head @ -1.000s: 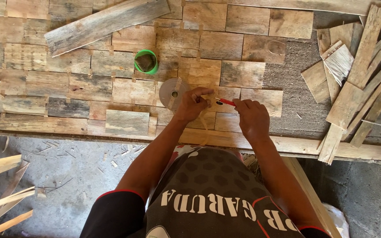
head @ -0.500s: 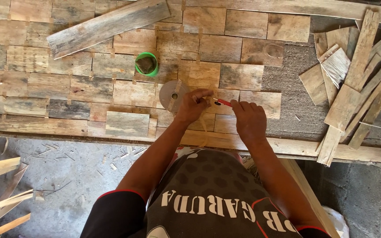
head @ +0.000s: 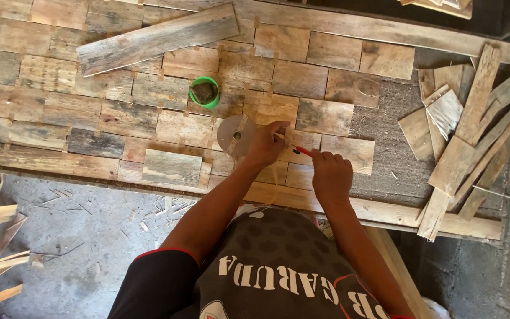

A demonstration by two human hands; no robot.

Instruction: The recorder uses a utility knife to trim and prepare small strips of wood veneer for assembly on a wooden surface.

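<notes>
Your view was lit by soft, even daylight; shadows under the planks (head: 159, 36) stayed faint. No glare showed, focus held sharp throughout, and straight edges bowed slightly near the corners.

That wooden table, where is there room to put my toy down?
The grey patch between the wood tiles and the scrap pile is bare. The tiles left of the green cup, below the long plank, are free too. It is crowded around the disc, the left hand and right hand.

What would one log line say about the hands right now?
left hand: on wooden tile beside grey disc | right hand: holds red-handled tool | green ring: apart
</notes>
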